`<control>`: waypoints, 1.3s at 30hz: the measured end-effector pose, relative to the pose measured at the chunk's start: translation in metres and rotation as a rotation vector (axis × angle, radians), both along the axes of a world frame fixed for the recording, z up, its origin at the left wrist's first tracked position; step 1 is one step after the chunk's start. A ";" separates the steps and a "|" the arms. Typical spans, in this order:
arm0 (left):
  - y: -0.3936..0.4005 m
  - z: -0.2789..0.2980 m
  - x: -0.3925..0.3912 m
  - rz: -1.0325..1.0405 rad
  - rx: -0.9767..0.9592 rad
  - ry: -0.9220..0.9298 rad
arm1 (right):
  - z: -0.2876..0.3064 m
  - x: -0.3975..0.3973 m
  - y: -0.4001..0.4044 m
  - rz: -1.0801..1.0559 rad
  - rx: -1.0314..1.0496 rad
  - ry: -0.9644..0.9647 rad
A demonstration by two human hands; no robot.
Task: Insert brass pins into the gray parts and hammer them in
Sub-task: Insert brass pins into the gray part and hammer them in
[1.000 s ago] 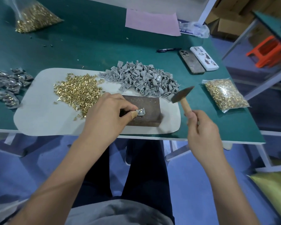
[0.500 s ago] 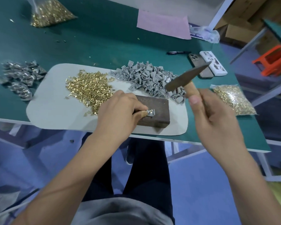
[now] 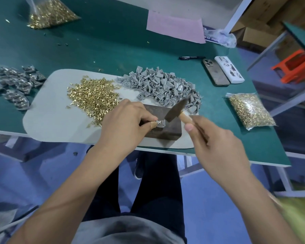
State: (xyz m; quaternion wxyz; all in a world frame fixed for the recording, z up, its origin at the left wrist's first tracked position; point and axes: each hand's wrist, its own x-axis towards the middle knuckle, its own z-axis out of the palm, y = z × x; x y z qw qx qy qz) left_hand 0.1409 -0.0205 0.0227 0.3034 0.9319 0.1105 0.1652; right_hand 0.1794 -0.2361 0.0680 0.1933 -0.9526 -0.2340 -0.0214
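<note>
My left hand (image 3: 125, 120) pinches the small, light gray part (image 3: 160, 123) by its edge on the block (image 3: 167, 131); right hand (image 3: 217, 138) grips the hammer (image 3: 176, 110), head just above. Part looks stiff but could skid.

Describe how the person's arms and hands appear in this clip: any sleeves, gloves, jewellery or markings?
Both forearms are bare to the bottom edge of the picture, so no sleeves show. The left hand and the right hand wear no gloves, and no rings, watch or wristband can be seen. No tattoos or markings show. Fingernails look short and unpainted. The right hand is slightly blurred.
</note>
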 end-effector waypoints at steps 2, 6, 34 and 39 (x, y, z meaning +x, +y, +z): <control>0.000 0.000 0.000 0.001 -0.004 0.005 | 0.000 -0.002 -0.001 -0.059 0.177 -0.012; 0.001 0.001 0.001 -0.003 0.005 0.001 | -0.005 -0.009 0.005 0.010 -0.009 0.055; 0.011 -0.008 -0.006 -0.093 -0.248 -0.076 | -0.040 0.000 0.027 -0.108 0.186 -0.184; 0.031 -0.004 -0.022 -0.014 -0.181 -0.136 | -0.033 0.001 0.086 0.124 0.286 -0.152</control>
